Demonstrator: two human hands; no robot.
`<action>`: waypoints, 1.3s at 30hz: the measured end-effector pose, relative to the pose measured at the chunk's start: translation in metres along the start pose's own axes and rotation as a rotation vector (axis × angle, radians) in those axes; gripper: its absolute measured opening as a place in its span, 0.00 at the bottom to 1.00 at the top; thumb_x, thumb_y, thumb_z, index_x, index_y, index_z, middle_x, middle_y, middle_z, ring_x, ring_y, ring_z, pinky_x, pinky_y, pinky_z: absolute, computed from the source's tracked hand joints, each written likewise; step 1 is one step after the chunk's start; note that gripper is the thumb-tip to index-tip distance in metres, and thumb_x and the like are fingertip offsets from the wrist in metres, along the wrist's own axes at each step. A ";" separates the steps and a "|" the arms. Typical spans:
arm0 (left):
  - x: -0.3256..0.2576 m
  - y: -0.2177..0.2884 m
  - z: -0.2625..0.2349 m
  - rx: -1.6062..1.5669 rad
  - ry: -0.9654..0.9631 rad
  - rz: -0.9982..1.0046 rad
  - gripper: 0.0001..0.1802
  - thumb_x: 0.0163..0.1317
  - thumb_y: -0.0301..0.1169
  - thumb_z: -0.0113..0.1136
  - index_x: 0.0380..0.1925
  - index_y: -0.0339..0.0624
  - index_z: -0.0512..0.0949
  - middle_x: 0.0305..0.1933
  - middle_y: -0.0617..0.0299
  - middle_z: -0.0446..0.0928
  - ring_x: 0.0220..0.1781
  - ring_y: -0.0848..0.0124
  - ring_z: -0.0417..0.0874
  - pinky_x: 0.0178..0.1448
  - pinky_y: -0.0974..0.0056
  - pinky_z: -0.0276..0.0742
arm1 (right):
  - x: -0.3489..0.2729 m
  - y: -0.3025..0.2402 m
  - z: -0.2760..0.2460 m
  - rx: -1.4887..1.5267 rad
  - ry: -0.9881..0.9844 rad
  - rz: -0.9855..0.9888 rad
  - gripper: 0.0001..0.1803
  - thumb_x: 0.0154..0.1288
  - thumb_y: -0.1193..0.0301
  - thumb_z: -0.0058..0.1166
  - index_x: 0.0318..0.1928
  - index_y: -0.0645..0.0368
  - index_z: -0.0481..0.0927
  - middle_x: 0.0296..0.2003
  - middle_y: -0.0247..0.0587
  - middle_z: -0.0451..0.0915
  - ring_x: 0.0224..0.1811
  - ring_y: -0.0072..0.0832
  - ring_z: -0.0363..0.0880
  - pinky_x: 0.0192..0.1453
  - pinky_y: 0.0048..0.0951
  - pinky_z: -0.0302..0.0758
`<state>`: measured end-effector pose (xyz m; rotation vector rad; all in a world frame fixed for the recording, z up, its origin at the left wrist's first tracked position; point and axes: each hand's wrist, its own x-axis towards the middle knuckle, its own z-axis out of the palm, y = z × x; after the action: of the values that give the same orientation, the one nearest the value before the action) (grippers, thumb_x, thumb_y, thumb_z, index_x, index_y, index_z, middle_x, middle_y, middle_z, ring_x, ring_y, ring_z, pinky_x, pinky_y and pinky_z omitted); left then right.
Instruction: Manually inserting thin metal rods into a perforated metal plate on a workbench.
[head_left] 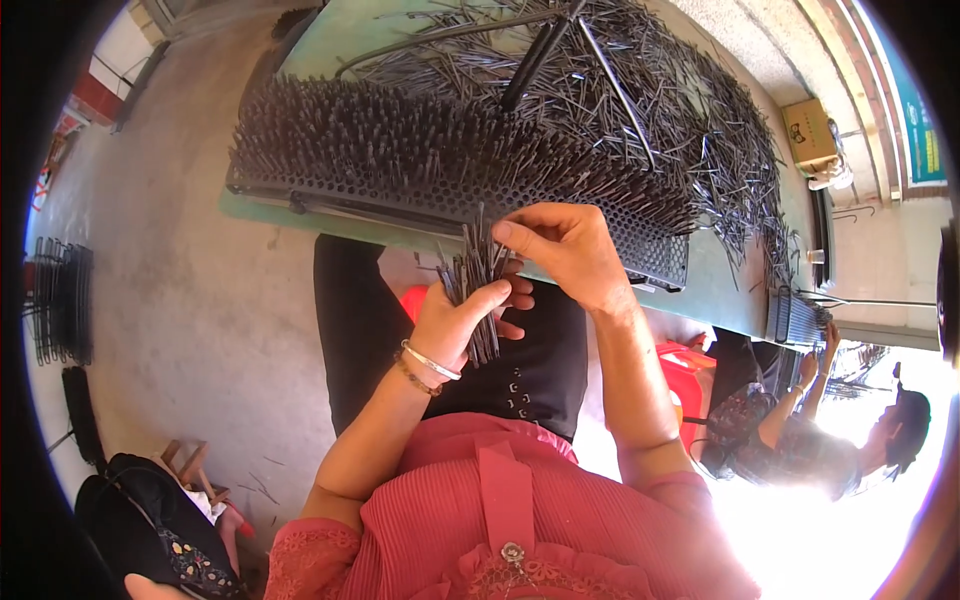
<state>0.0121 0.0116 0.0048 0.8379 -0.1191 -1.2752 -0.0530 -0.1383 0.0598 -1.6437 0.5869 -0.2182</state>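
A loose bundle of thin dark rods (480,275) stands roughly upright in my left hand (447,325), whose fingers wrap round its lower part. Bent over the upper end of the bundle is my right hand (575,255), thumb and fingertips drawn together against the rods. What lies between those fingertips is too small to make out. Just beyond both hands is a long black rack (640,245) with rows of holes. Dense upright dark rods (370,140) fill its left and far parts; bare holes show along the near right side.
Behind the rack, a big heap of loose dark rods (690,120) covers the green table (735,300). A black metal stand (545,60) rises from the heap. At the right, a co-worker (800,430) reaches to another rack (790,318). A cardboard box (808,135) sits by the wall.
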 end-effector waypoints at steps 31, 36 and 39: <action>0.006 -0.003 -0.011 -0.012 0.061 -0.052 0.17 0.63 0.29 0.53 0.49 0.33 0.73 0.37 0.53 0.79 0.35 0.67 0.82 0.37 0.61 0.83 | 0.033 0.006 -0.009 -0.410 0.482 -0.556 0.07 0.59 0.75 0.61 0.38 0.63 0.82 0.28 0.40 0.81 0.26 0.23 0.76 0.32 0.22 0.73; 0.007 -0.004 -0.011 -0.019 0.092 -0.044 0.15 0.63 0.30 0.54 0.47 0.33 0.74 0.37 0.52 0.80 0.33 0.68 0.81 0.35 0.62 0.83 | 0.035 0.012 -0.009 -0.406 0.508 -0.567 0.07 0.59 0.75 0.62 0.38 0.63 0.82 0.28 0.40 0.81 0.26 0.23 0.76 0.33 0.22 0.73; 0.006 -0.004 -0.010 -0.009 0.113 -0.030 0.12 0.63 0.29 0.54 0.43 0.32 0.74 0.37 0.52 0.80 0.32 0.68 0.81 0.33 0.63 0.82 | 0.032 0.010 -0.008 -0.420 0.502 -0.520 0.08 0.58 0.75 0.62 0.38 0.62 0.82 0.29 0.41 0.81 0.28 0.27 0.78 0.35 0.25 0.74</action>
<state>0.0163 0.0105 -0.0066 0.9053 -0.0108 -1.2522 -0.0319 -0.1618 0.0452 -2.1499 0.5907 -0.9619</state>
